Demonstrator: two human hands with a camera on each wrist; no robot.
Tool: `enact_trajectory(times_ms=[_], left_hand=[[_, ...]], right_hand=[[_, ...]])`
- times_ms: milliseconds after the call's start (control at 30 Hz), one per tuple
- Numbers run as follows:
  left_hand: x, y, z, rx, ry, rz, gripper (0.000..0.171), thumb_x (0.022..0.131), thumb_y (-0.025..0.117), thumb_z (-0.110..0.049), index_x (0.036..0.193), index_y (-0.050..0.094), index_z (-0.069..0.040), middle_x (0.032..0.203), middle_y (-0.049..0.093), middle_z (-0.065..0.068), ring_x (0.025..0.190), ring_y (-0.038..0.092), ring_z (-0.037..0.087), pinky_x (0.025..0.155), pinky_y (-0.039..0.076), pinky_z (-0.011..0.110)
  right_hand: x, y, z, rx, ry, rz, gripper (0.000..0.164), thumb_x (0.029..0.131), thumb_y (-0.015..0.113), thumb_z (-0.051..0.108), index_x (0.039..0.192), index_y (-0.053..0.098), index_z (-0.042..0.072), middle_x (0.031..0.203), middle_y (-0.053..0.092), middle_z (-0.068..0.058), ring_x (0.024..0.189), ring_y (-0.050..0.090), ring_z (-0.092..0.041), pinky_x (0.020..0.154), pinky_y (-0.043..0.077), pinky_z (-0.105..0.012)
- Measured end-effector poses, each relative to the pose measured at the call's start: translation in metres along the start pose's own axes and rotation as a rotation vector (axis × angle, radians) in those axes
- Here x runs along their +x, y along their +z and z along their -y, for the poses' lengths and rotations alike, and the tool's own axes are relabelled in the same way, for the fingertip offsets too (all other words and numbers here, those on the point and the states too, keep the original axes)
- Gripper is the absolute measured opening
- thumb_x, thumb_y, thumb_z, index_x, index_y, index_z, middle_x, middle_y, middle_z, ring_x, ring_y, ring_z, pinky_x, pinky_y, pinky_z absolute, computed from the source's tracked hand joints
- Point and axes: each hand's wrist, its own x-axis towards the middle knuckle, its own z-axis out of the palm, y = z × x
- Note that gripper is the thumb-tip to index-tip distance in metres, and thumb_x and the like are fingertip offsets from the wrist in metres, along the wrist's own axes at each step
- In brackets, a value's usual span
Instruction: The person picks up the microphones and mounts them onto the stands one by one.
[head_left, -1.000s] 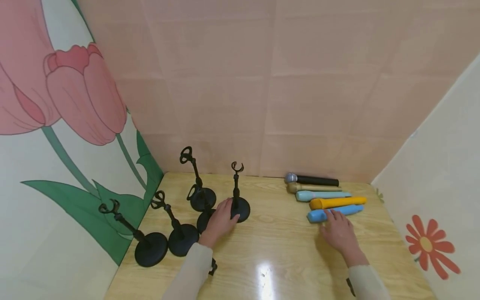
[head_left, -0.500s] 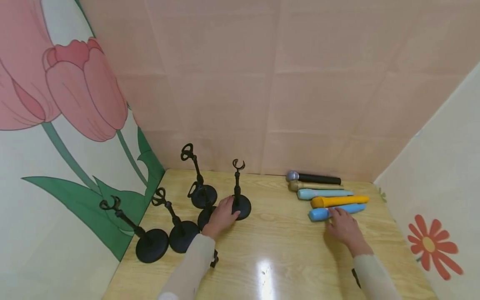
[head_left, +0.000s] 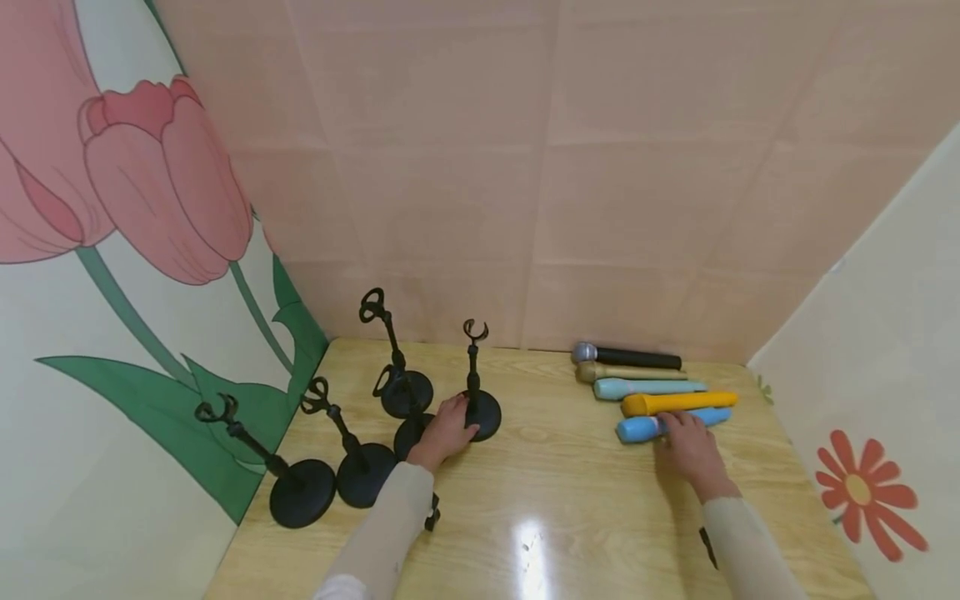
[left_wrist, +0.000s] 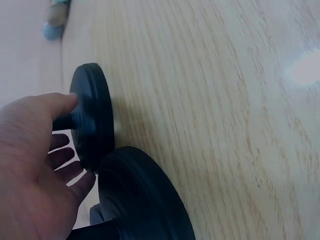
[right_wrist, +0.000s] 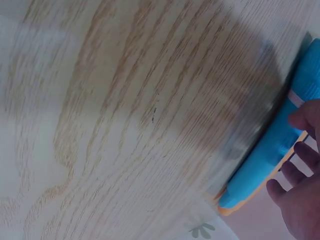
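Several black microphone stands are grouped on the left half of the table. My left hand (head_left: 444, 433) is at the rightmost microphone stand (head_left: 473, 375), thumb and fingers on either side of its pole, low by the round base (left_wrist: 92, 115). In the left wrist view the thumb touches that base. On the right, my right hand (head_left: 692, 450) holds the blue microphone (head_left: 639, 429), the nearest in a row of microphones. The right wrist view has the thumb on the near side of the blue microphone (right_wrist: 265, 150) and the fingers along its far side.
Beyond the blue microphone lie a yellow microphone (head_left: 675, 403), a light-blue one (head_left: 648, 388), a gold one (head_left: 637, 372) and a black one (head_left: 633, 358). Another stand's base (left_wrist: 140, 200) sits against the held one. Walls border the wooden table (head_left: 570, 483) behind and on both sides.
My right hand has shifted slightly right and forward over the blue microphone, its fingers now closer around it. The left hand stays at the same stand. The camera view has shifted a little.
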Motion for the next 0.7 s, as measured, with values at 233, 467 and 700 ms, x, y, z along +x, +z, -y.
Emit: enact_trajectory(times_ms=[233,467,700], left_hand=[[0.0,0.001,0.003,0.02,0.014,0.006,0.055,0.092,0.059,-0.029,0.136,0.043,0.0,0.145,0.035,0.016,0.133,0.03,0.032,0.104,0.036,0.042],[0.001,0.0,0.005,0.023,0.017,0.075,0.063,0.094,0.054,-0.036,0.143,0.033,-0.002,0.151,0.026,0.015,0.139,0.022,0.036,0.108,0.031,0.046],[0.0,0.002,0.006,0.034,0.01,0.077,0.065,0.093,0.055,-0.038,0.144,0.033,-0.004,0.152,0.025,0.013,0.139,0.023,0.033,0.109,0.03,0.045]], right_hand=[[0.004,0.001,-0.007,-0.033,0.004,0.019,0.051,0.081,0.065,0.004,0.129,0.047,0.0,0.131,0.041,-0.026,0.118,0.03,-0.053,0.086,0.027,-0.074],[0.008,0.003,-0.012,-0.056,-0.012,0.046,0.048,0.083,0.059,-0.002,0.129,0.045,0.002,0.13,0.041,-0.025,0.116,0.03,-0.052,0.086,0.027,-0.074],[0.012,0.005,-0.01,-0.1,-0.024,0.05,0.04,0.086,0.052,-0.008,0.124,0.049,0.003,0.124,0.045,-0.026,0.113,0.033,-0.053,0.087,0.027,-0.073]])
